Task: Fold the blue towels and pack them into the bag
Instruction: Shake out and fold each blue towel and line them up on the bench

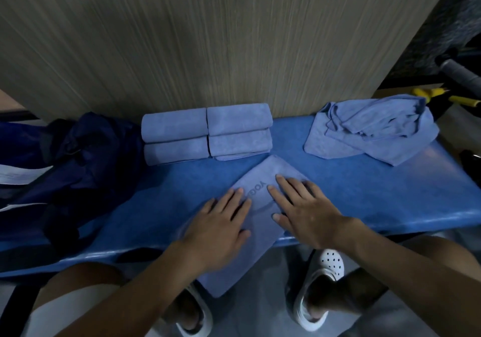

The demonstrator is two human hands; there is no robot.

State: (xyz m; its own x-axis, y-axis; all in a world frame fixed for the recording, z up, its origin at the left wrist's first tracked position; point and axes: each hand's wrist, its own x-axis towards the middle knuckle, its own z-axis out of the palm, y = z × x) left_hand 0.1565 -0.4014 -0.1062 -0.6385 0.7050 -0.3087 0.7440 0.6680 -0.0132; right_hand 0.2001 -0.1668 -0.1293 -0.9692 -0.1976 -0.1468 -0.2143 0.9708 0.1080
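Observation:
A blue towel lies flat and slanted on the blue table, its near end hanging over the front edge. My left hand and my right hand both press flat on it, fingers straight and spread. Behind it, several folded blue towels sit in a neat block against the wall. A crumpled heap of unfolded blue towels lies at the back right. The dark navy bag slumps on the table at the left.
The blue table runs left to right, backed by a wood-grain wall panel. Yellow-handled tools and a grey bar sit beyond the right end. My knees and white shoes show below the front edge.

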